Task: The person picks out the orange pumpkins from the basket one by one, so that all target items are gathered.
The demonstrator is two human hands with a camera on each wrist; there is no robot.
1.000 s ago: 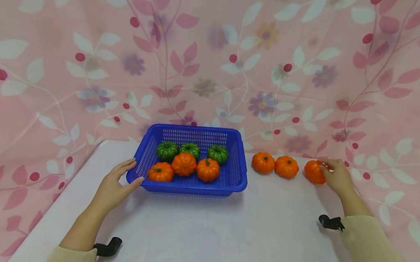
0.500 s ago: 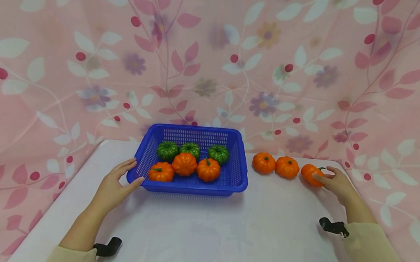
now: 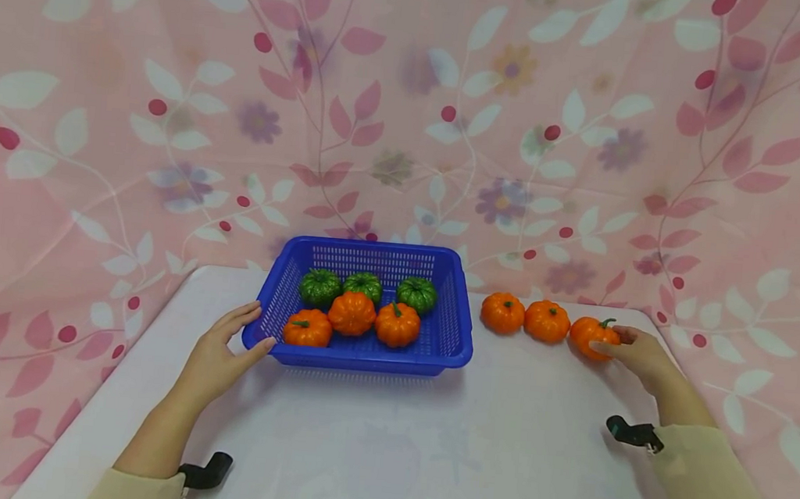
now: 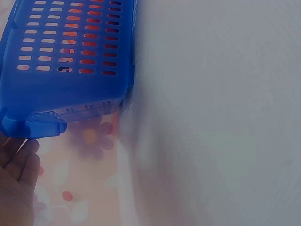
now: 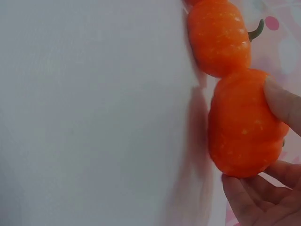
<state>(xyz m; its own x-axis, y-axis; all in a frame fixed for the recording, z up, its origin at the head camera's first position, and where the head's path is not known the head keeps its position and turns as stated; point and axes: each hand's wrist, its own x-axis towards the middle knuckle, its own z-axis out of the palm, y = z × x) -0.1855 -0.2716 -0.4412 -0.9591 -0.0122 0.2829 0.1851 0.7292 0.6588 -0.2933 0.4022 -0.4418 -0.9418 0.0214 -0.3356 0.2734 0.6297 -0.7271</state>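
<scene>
At the right end of a row of orange pumpkins, my right hand (image 3: pixel 645 361) holds a small orange pumpkin (image 3: pixel 590 337) between thumb and fingers. Its green stem points up and to the right. In the right wrist view, this held pumpkin (image 5: pixel 247 127) touches the neighbouring pumpkin (image 5: pixel 218 40), and the thumb lies against its side. My left hand (image 3: pixel 216 360) touches the left front corner of a blue plastic basket (image 3: pixel 363 360) with fingers nearly straight. The left wrist view has the fingertips (image 4: pixel 29 147) at the basket's rim (image 4: pixel 35 128).
Inside the basket sit three green pumpkins (image 3: pixel 416 295) at the back and three orange pumpkins (image 3: pixel 353 313) in front. Two more orange pumpkins (image 3: pixel 503 313) stand right of it on the white tabletop (image 3: pixel 498 437). A pink floral cloth (image 3: pixel 410 125) hangs behind.
My right hand has turned the orange pumpkin so its stem shows, and shifted it left against the neighbouring one. My left hand stays at the basket.
</scene>
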